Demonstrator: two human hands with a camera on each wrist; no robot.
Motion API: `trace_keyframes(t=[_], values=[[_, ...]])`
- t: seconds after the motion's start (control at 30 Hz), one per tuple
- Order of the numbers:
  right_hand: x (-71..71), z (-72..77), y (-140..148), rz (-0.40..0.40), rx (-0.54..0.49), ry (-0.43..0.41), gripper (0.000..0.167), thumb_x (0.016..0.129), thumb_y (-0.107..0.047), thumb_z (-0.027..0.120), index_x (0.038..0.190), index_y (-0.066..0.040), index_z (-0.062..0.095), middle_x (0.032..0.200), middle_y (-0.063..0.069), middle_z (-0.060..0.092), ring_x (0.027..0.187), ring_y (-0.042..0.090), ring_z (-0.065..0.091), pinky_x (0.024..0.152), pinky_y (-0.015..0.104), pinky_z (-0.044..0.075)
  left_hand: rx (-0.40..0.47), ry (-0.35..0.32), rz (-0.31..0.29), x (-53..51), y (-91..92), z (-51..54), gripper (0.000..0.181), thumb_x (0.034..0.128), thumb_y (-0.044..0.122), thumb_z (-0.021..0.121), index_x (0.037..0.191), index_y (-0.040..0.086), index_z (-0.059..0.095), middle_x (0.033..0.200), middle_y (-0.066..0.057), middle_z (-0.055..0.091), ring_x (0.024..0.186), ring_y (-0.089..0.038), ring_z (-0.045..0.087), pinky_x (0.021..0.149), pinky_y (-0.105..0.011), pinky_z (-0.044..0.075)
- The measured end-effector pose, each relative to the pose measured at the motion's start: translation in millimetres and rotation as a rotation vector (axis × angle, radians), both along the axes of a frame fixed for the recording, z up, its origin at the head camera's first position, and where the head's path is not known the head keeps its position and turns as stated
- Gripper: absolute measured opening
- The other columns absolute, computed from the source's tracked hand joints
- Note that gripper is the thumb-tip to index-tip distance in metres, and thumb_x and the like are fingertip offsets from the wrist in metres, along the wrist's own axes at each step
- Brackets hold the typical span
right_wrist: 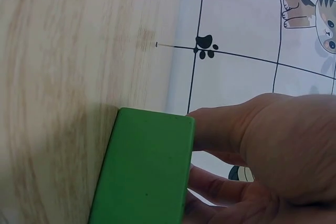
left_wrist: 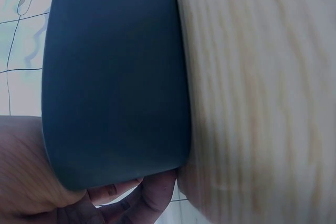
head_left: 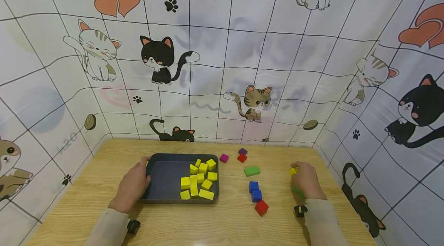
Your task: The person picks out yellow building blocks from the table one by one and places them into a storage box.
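Note:
My left hand (head_left: 133, 184) grips the left edge of a dark grey tray (head_left: 163, 178). In the left wrist view the tray's side wall (left_wrist: 115, 77) hides part of that hand. Several yellow blocks (head_left: 193, 186) lie in the right half of the tray. At the table's right side my right hand (head_left: 306, 180) pinches a yellow block (head_left: 294, 170), mostly covered by the fingers. A green block (head_left: 298, 191) lies on the table just below that hand; it looms large in the right wrist view, where the yellow block is hidden.
Between tray and right hand lie a magenta block (head_left: 224, 158), a purple block (head_left: 243, 151), a red block (head_left: 242, 158), a green block (head_left: 252, 171), two blue blocks (head_left: 256, 196) and a larger red block (head_left: 261, 208). A cat-print curtain (head_left: 208, 103) surrounds the wooden table (head_left: 222, 226).

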State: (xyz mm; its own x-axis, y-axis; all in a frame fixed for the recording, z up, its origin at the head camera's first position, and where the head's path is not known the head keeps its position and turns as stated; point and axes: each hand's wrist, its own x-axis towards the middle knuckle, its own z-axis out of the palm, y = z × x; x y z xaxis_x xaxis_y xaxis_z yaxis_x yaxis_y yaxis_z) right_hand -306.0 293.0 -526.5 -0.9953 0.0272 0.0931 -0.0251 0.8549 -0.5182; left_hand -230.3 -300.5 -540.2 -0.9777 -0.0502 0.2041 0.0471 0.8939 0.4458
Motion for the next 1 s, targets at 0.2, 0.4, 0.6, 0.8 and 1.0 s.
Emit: trace_keyframes(t=[0.2,0.4,0.6,0.8,1.0], values=[[-0.4,0.3,-1,-0.009,0.032,-0.013,0.048,0.099,0.012,0.066,0.147,0.016,0.069,0.152,0.045,0.065,0.053,0.012,0.033,0.052,0.028,0.039,-0.006,0.009,0.001,0.0,0.0,-0.1,0.07,0.1022,-0.005,0.078,0.165,-0.007,0.047,0.137,-0.042,0.071,0.076,-0.03,0.07,0.063,-0.046,0.057],[-0.6,-1.3,-1,-0.012,0.018,-0.002,0.048,0.099,0.013,0.064,0.146,0.015,0.07,0.152,0.045,0.065,0.052,0.011,0.034,0.051,0.027,0.039,-0.01,0.014,0.0,0.9,0.8,1.1,0.071,0.1023,-0.005,0.079,0.165,-0.007,0.047,0.136,-0.042,0.072,0.074,-0.029,0.07,0.062,-0.045,0.056],[-1.8,1.5,-3,-0.011,0.035,0.012,0.044,0.103,0.009,0.068,0.146,0.014,0.071,0.152,0.044,0.066,0.06,0.019,0.045,0.056,0.029,0.042,-0.007,-0.002,0.002,1.0,1.2,1.6,0.071,0.103,-0.005,0.079,0.166,-0.006,0.046,0.138,-0.042,0.071,0.073,-0.027,0.067,0.061,-0.043,0.054],[-3.7,4.2,-10,0.019,0.086,0.075,0.04,0.103,0.007,0.074,0.143,0.012,0.074,0.147,0.041,0.072,0.092,0.038,0.069,0.07,0.036,0.049,-0.005,-0.023,0.008,-0.3,0.5,0.8,0.072,0.1035,-0.004,0.078,0.167,-0.006,0.044,0.14,-0.042,0.07,0.075,-0.028,0.069,0.063,-0.045,0.056],[-2.1,7.9,-19,0.045,0.069,0.107,0.042,0.101,0.008,0.072,0.142,0.012,0.075,0.144,0.042,0.072,0.098,0.04,0.07,0.073,0.04,0.054,-0.007,-0.015,0.007,-1.2,-0.2,0.0,0.072,0.1026,-0.004,0.079,0.166,-0.006,0.045,0.139,-0.042,0.071,0.082,-0.035,0.075,0.068,-0.051,0.061]])
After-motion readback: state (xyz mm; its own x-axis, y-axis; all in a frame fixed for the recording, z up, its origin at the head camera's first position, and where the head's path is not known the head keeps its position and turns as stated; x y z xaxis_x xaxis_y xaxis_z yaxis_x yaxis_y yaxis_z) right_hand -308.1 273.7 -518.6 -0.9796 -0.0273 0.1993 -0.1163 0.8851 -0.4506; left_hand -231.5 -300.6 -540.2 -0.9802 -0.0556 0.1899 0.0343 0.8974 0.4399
